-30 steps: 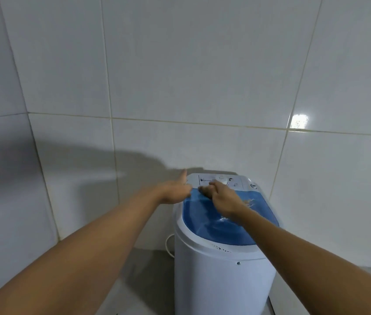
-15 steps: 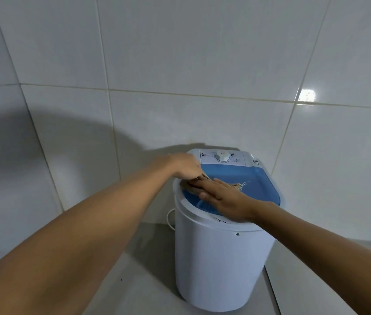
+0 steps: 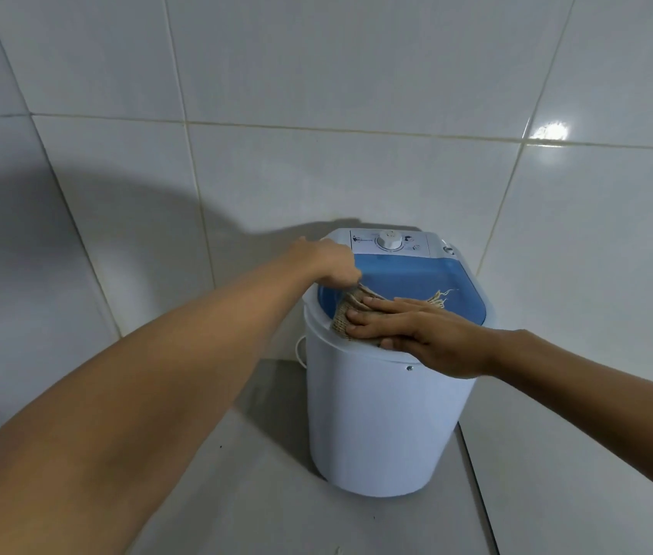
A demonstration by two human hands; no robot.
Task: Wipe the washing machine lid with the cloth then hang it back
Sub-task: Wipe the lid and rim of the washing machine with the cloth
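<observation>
Coarse woven cloth (image 3: 342, 314), glossy tiles (image 3: 316, 74)

Two forearms are seen reaching in from the lower corners of the view, both bare up to the frame's edge; no sleeve is seen on either; the left hand (image 3: 330, 260) is bare, ungloved and shown from the back; the right hand (image 3: 416, 332) is likewise bare, its fingers (image 3: 364, 316) long and slender with short nails.
</observation>
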